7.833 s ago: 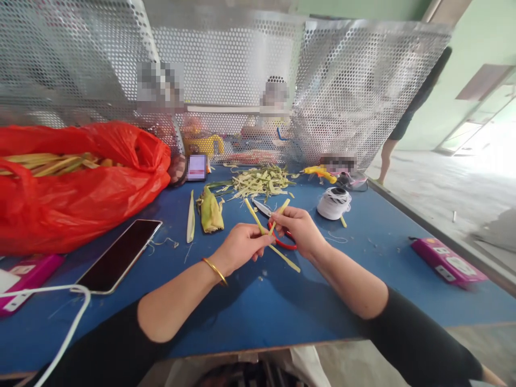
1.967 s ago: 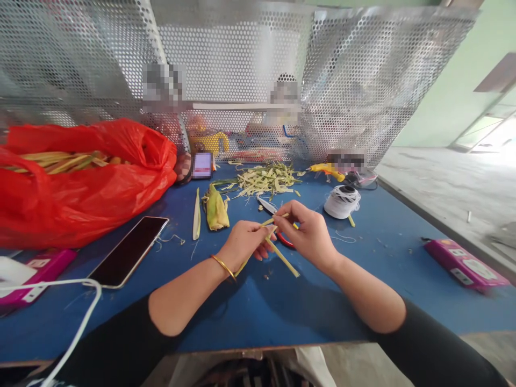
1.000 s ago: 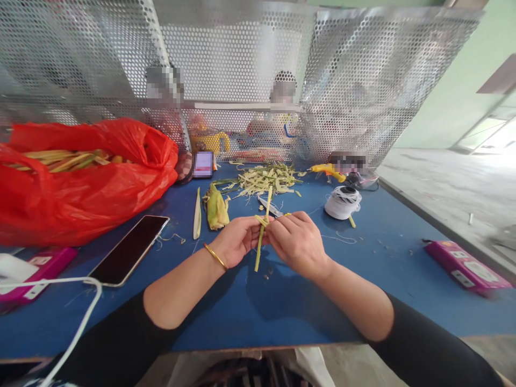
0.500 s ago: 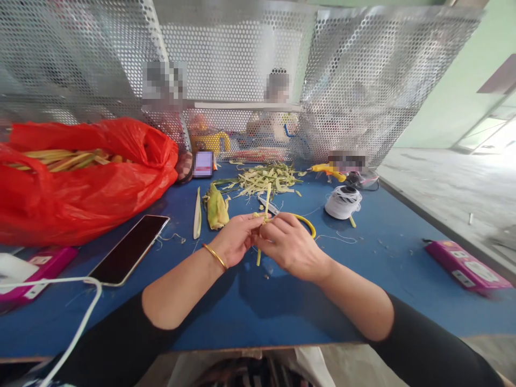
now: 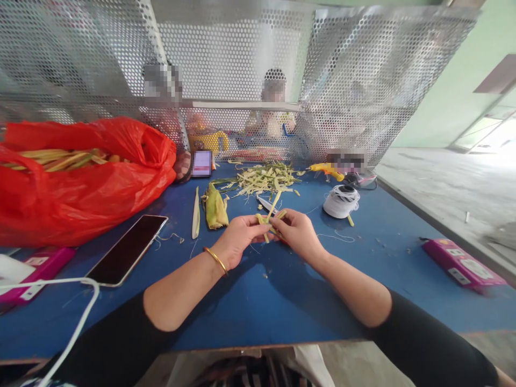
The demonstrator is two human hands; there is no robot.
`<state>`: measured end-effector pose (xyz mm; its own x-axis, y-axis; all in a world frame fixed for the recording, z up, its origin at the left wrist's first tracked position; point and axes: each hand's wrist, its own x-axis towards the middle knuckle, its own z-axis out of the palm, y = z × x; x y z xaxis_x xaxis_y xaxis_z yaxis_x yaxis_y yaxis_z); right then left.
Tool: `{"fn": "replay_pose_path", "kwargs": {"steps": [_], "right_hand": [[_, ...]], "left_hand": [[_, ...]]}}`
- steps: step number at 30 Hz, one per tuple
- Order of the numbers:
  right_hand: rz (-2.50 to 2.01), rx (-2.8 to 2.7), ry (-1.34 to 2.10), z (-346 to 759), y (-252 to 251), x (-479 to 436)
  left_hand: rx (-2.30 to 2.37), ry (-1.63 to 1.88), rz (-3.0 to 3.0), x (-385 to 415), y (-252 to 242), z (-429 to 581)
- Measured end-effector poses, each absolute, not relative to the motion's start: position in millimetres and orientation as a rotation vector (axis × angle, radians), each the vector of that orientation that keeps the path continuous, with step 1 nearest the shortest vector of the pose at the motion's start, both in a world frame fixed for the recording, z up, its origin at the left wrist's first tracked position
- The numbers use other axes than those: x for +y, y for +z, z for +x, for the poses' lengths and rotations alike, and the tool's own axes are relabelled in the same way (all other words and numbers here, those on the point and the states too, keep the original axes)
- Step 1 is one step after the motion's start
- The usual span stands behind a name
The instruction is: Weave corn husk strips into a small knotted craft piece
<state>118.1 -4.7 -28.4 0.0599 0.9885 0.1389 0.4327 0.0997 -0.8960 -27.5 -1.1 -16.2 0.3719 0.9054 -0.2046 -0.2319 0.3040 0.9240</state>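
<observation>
Pale yellow-green leaf strips (image 5: 274, 205) are crossed and folded together between my two hands, above the blue table. My left hand (image 5: 241, 236), with a gold bangle at the wrist, pinches them from the left side. From the right, my right hand (image 5: 297, 234) pinches the same strips between thumb and fingers. One strip end points up and away, and a short end shows below the fingertips. Just beyond lie scissors (image 5: 266, 203), blades showing, their handles hidden by my right hand. A yellow-green husk bundle (image 5: 216, 208) and a single long leaf piece (image 5: 195, 213) rest left of my hands.
Leaf trimmings (image 5: 266, 178) are heaped at the back. A white thread spool (image 5: 341, 202) and a yellow glue gun (image 5: 327, 170) stand right. Left are a red plastic bag (image 5: 92, 188), a phone (image 5: 128, 250) and a white cable (image 5: 86, 312). Power strips flank the table; a perforated metal screen (image 5: 234, 48) rises behind.
My right hand has turned and shifted slightly right, its fingers less bunched over the work. The strips now show more, and the upright end tilts right. My left hand stays nearly in place.
</observation>
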Motion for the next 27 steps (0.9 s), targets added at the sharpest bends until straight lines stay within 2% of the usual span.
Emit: {"fn": "replay_pose_path", "kwargs": {"steps": [3,6,12,15,21,27], "right_hand": [[-1.44,-1.435,0.954,114,-27,-7],[-1.357,-1.5,0.924,112,-24,-13],[-0.827,-2.049,0.524,114,-20,-20],[-0.697,-2.19,0.301,116,-20,-20],[-0.902,-2.105,-0.149,123,-16,-19],[-1.334,-1.952,-0.02,126,-14,-11]], "left_hand": [[0.976,0.97,0.908,1,-17,-27],[1.058,1.074,0.787,6,-16,-29],[1.082,1.125,0.732,13,-17,-35],[1.1,1.1,0.806,12,-18,-34],[1.086,0.979,1.107,3,-16,-29],[0.949,0.871,1.344,0,-18,-29]]}}
